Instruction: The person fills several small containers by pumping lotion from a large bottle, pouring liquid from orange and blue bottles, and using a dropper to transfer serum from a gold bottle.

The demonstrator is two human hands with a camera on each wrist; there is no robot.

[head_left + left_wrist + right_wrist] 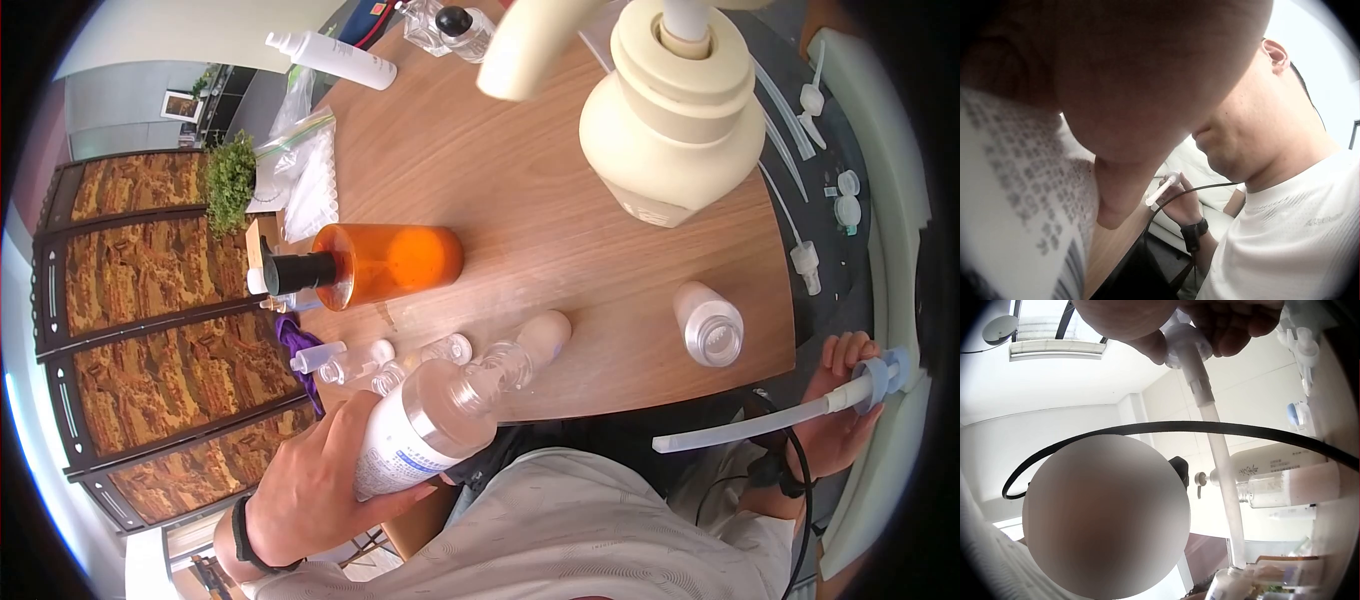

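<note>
My left hand (315, 480) grips a white bottle (400, 455) with printed text and a clear shoulder. The bottle is tilted, its neck overlapping the mouth of a small clear bottle (545, 338) on the table in the head view. In the left wrist view, the printed label (1029, 187) fills the left side beside the fingers. My right hand (850, 425) holds a pump head (880, 380) by its pale blue collar, out past the table edge. A long translucent dip tube (740, 432) hangs from it, also seen as a tube (1219, 456) in the right wrist view.
An orange bottle (400, 262) with a black pump lies mid-table. Several small clear bottles (360, 362) stand near my left hand. A pinkish bottle (708, 325) is at the right, and a large cream pump bottle (670, 130) behind it. Loose pumps (805, 265) rest on the dark surface.
</note>
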